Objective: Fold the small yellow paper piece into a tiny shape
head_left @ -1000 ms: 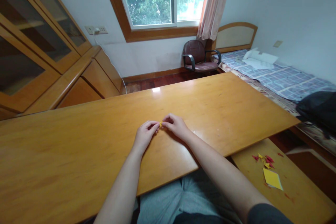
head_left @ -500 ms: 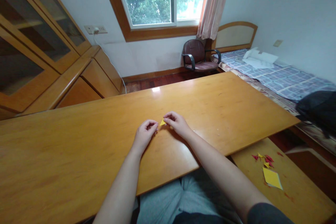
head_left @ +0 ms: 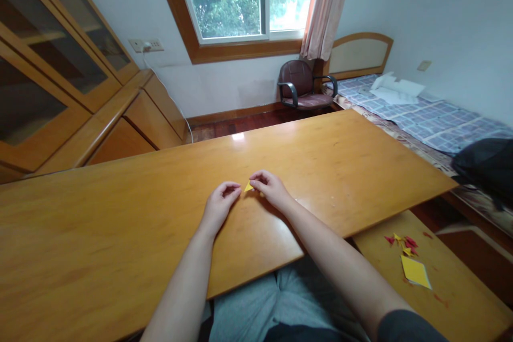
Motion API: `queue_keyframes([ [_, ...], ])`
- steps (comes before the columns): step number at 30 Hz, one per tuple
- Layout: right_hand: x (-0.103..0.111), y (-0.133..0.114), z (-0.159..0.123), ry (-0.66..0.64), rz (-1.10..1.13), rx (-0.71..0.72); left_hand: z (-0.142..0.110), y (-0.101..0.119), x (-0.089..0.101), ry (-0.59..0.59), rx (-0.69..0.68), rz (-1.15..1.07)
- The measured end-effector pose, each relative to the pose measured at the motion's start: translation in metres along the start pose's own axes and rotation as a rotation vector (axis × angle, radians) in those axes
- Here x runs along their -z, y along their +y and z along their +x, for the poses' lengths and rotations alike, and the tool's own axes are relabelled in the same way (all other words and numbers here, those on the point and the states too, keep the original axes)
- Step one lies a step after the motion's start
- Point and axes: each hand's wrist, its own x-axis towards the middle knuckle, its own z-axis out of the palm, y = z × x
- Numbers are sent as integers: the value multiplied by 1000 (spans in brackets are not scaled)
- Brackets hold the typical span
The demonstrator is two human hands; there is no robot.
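Observation:
A small piece of folded yellow paper point(head_left: 248, 187) is pinched in my right hand point(head_left: 269, 188), its pointed end towards the left, just over the wooden table. My left hand point(head_left: 222, 202) is beside that point, thumb and forefinger drawn together in a pinch. A narrow gap shows between these fingertips and the paper. Whether anything tiny sits in the left pinch is too small to make out.
On a lower wooden surface point(head_left: 460, 278) at the right lie a stack of yellow paper squares point(head_left: 416, 271) and several small red and yellow folded pieces point(head_left: 409, 245). Behind the table point(head_left: 120, 214) stand an armchair point(head_left: 298, 85) and a bed point(head_left: 441, 123).
My left fingertips have shifted very slightly away from the yellow paper. My right hand keeps its pinch in the same place.

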Motion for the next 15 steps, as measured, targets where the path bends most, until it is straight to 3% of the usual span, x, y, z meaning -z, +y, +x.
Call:
queue_keyframes([
  [15,0,-4,-1,0,5,-11,3,-9,2,23,42,-148],
])
